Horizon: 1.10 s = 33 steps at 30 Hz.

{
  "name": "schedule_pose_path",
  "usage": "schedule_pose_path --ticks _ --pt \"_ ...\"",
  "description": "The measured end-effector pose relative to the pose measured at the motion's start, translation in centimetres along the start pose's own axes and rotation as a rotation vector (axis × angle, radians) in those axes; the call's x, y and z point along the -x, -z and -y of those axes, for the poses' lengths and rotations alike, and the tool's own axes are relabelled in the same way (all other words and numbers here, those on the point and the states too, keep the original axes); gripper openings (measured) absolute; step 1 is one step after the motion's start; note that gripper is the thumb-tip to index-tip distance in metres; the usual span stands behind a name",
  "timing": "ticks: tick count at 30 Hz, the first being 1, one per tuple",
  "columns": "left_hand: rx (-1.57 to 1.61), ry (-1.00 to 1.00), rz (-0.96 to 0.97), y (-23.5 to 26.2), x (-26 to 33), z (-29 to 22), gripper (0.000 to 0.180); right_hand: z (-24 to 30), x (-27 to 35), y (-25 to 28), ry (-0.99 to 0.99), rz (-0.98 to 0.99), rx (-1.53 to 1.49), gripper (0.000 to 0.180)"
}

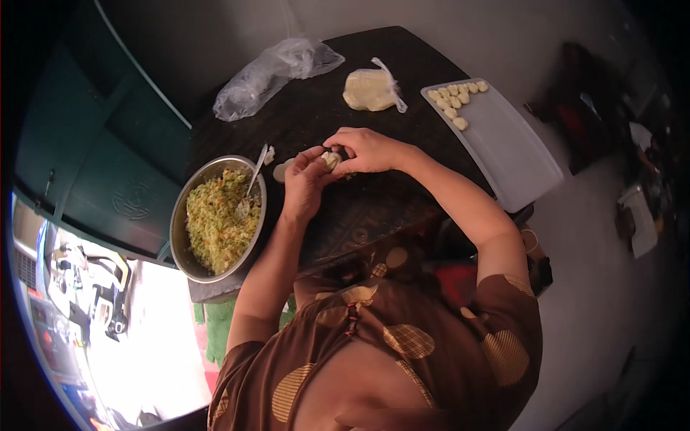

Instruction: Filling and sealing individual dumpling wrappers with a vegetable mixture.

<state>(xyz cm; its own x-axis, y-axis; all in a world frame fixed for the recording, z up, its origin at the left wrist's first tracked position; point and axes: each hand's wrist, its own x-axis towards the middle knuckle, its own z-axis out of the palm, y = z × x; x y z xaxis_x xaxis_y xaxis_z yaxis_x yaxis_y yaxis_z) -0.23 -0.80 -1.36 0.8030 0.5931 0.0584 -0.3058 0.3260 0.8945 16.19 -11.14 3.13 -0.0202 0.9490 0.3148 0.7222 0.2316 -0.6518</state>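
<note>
Over the dark table, my left hand (305, 181) cups a small pale dumpling (330, 159) in its closed fingers. My right hand (365, 149) meets it from the other side, its fingertips pinching the dough's edge. Just left of my hands lie pale round dough wrappers (282, 169), partly hidden by my left hand. Beside my left forearm stands a steel bowl (263, 215) of chopped green and orange filling (219, 226). A metal spoon (256, 171) leans in it, its head in the filling. A small whitish scrap (269, 155) lies by the spoon's handle.
On the table's right side, a pale tray (514, 154) holds several dumplings (460, 123) at its far left corner. A tied bag of pale dough wrappers (370, 90) and a crumpled clear plastic bag (277, 72) lie at the back. A green door (108, 144) stands at the left.
</note>
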Motion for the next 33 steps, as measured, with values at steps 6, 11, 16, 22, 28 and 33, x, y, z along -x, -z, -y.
schedule_pose_path --ticks 6,11,16,22,28,33 --pt "0.052 0.02 0.029 -0.4 -0.1 0.1 0.032 -0.2 0.8 -0.5 0.125 -0.034 0.064 0.035" --pt "0.029 0.03 0.074 -0.3 0.0 0.0 0.034 -0.6 0.9 -1.4 0.129 -0.095 0.068 0.03" --pt "0.013 0.04 0.06 -1.0 0.7 -0.6 0.035 -0.3 0.8 -1.7 0.157 -0.138 0.114 0.026" --pt "-0.015 0.051 0.048 -1.6 0.9 -1.2 0.033 0.1 1.5 -0.8 0.119 -0.222 0.045 0.022" --pt "-0.016 -0.002 -0.034 -1.0 0.8 -1.0 0.026 0.6 4.1 2.7 -0.068 -0.318 -0.053 0.023" --pt "-0.015 -0.029 -0.055 -0.9 0.8 -1.0 0.023 -2.4 7.5 8.1 -0.227 -0.448 -0.103 0.023"
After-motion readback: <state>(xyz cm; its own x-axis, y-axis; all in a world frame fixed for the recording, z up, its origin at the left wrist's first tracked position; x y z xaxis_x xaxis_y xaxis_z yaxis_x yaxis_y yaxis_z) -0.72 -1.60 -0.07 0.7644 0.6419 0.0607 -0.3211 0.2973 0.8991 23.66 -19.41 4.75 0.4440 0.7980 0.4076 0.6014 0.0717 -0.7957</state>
